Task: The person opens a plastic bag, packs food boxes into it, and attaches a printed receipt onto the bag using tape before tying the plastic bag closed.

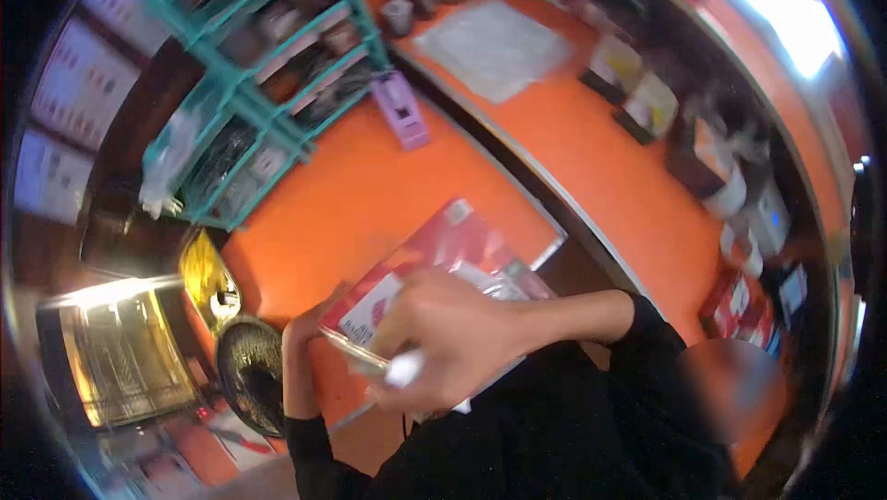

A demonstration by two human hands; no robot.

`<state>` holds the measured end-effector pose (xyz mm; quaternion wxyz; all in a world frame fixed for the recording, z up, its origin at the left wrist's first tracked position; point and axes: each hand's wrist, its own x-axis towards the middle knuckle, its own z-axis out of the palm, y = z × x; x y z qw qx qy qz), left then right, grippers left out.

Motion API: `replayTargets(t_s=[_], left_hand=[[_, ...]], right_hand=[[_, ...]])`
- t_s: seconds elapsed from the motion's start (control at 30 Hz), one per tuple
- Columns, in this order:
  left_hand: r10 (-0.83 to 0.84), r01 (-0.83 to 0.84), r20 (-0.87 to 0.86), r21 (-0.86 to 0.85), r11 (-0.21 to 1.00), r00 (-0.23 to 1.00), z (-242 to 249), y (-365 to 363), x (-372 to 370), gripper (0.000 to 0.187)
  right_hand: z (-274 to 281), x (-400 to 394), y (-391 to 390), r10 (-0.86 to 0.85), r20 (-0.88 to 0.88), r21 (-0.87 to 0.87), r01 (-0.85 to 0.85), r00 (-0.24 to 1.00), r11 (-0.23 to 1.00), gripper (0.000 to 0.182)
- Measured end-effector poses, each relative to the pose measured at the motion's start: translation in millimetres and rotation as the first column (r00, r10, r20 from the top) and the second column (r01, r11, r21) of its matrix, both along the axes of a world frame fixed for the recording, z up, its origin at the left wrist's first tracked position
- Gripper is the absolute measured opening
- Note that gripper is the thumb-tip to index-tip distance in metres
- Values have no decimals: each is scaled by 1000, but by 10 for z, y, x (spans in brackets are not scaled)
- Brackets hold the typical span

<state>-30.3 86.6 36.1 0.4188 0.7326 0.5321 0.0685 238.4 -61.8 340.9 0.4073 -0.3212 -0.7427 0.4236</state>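
Observation:
A flat red box or packet (462,237) with a white printed label is tilted in front of my body, above the orange table. My left hand (312,317) is at its left edge, fingers mostly hidden behind it, and appears to grip it. Across its near side lies my right hand (453,329), slightly blurred, with the fingers closed. A small white-tipped object (404,368) sticks out of the right hand; its kind is too blurred to name. Part of the box's near edge is covered by the right hand.
Teal shelves (268,66) with goods stand at the back left, beside a purple box (400,112). To the left are a dark round basket (249,375) and a lit glass case (125,352). A white sheet (496,47) lies on the right-hand orange counter (591,186), with several items along its back.

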Motion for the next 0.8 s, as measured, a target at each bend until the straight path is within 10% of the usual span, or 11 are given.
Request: replayTargets(t_s=[0.5, 0.8], left_hand=[[-307, 350, -343, 72, 934, 888, 201, 1157, 1253, 54], [-291, 311, -244, 47, 949, 925, 414, 1045, 1249, 49]], right_hand=[[-121, -414, -52, -127, -42, 0, 127, 991, 992, 28], [-198, -425, 53, -208, -101, 51, 213, 973, 976, 27]])
